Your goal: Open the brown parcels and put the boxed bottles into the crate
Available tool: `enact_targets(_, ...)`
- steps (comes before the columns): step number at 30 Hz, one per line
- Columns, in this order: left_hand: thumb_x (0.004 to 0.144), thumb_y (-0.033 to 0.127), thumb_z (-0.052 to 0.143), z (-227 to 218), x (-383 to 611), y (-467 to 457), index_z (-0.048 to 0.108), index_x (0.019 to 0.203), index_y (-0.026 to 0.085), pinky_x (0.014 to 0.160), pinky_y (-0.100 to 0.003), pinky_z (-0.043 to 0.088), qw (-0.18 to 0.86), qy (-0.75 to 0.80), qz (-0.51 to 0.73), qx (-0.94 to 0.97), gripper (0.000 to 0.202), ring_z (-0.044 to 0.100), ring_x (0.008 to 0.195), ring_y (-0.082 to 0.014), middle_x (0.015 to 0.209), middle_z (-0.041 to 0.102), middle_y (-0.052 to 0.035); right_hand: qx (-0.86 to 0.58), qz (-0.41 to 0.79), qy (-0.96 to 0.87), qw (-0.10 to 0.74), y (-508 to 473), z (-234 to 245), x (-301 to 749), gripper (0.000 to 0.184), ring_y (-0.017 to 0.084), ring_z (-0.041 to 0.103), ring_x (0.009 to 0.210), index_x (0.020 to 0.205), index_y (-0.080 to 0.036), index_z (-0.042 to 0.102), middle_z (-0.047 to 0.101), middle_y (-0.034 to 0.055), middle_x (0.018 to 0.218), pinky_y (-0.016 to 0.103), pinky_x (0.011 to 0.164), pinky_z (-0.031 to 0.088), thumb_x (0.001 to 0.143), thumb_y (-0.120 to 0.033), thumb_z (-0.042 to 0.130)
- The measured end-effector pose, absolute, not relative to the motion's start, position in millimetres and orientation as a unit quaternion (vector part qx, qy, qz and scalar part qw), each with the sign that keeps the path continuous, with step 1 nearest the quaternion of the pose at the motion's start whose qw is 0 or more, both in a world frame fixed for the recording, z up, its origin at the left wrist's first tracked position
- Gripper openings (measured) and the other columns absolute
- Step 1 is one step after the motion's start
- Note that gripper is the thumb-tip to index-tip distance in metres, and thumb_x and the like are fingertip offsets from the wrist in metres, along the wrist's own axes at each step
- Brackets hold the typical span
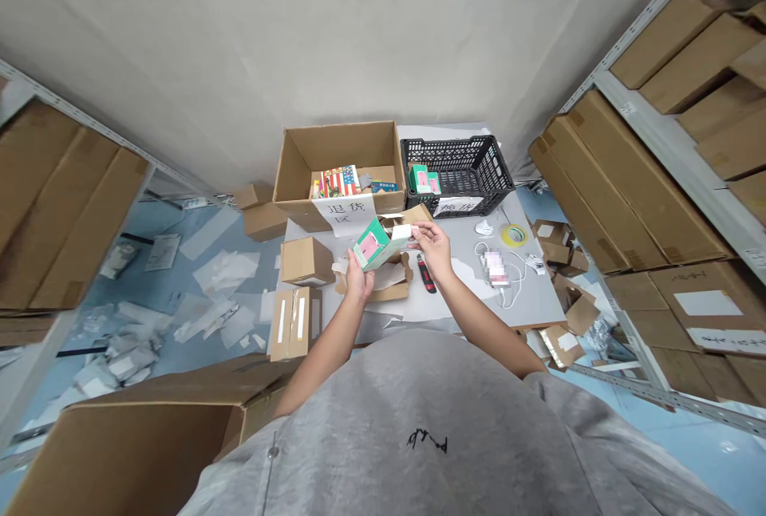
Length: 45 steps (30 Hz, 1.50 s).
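A small green and white box (372,245) with a pink picture on its front is tilted above the table. My left hand (360,278) is closed around its lower left end. At the other end, my right hand (433,246) pinches the white end of the box between thumb and fingers; whether that flap is open I cannot tell. Under the box lies an opened brown carton (395,290) with paper in it. A red and black box cutter (426,273) rests on the table just left of my right forearm.
Behind stand a large cardboard box (293,151) with booklets and a black crate (500,155) holding similar green boxes. Two closed cartons (306,261) sit at the left. Yellow tape (515,235) and a white cable (508,294) lie at the right. Loaded shelves flank both sides.
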<state>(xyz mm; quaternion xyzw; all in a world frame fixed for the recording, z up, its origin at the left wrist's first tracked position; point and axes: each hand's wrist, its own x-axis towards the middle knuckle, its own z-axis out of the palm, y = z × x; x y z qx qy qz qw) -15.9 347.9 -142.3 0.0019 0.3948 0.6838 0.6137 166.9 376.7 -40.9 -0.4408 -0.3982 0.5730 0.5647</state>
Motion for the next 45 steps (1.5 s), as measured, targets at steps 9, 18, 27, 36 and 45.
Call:
enact_targets(9,0.111,0.051,0.043,-150,-17,343,0.073,0.128,0.018,0.100,-0.033,0.060,0.605,0.416,0.679,0.010,0.048,0.074,0.117,-0.0205,0.127,0.077,-0.0105,-0.558,0.355,-0.536,0.525,386,-32,183,0.028,0.030,0.054,0.130,0.091,-0.028,0.085,0.062,0.0094,0.128,0.045,0.111,0.046,0.078,-0.053,0.084)
enact_targets(18,0.110,0.051,0.045,-155,-13,343,0.072,0.128,0.016,0.100,-0.032,0.059,0.607,0.411,0.680,0.006,0.047,0.076,0.109,-0.0190,0.124,0.078,-0.0110,-0.499,0.604,-0.315,0.536,392,-46,172,0.080,0.018,0.070,0.084,0.128,-0.028,0.067,0.072,0.0044,0.108,0.028,0.066,0.056,0.056,-0.047,0.096)
enact_targets(27,0.108,0.055,0.048,-152,-8,344,0.071,0.130,0.016,0.103,-0.032,0.058,0.572,0.433,0.697,-0.003,0.050,0.076,0.111,-0.0195,0.123,0.078,-0.0117,-0.486,0.471,-0.448,0.584,377,-31,164,0.035,0.015,0.059,0.075,0.096,-0.023,0.079,0.066,0.0035,0.093,0.025,0.057,0.052,0.082,-0.055,0.081)
enact_targets(36,0.111,0.052,0.042,-142,-6,343,0.072,0.130,0.016,0.107,-0.037,0.057,0.589,0.442,0.677,-0.003,0.051,0.073,0.119,-0.0227,0.131,0.075,-0.0129,-0.397,0.485,-0.607,0.488,376,-19,178,0.055,0.021,0.065,0.102,0.142,-0.035,0.069,0.058,0.0060,0.130,0.030,0.072,0.061,0.098,-0.066,0.059)
enact_targets(45,0.111,0.051,0.042,-145,1,340,0.072,0.130,0.015,0.105,-0.038,0.058,0.638,0.416,0.648,0.000,0.051,0.074,0.118,-0.0239,0.131,0.075,-0.0138,-0.446,0.409,-0.589,0.535,375,-23,169,0.063,0.028,0.065,0.123,0.156,-0.032,0.051,0.067,0.0087,0.143,0.046,0.114,0.048,0.099,-0.057,0.063)
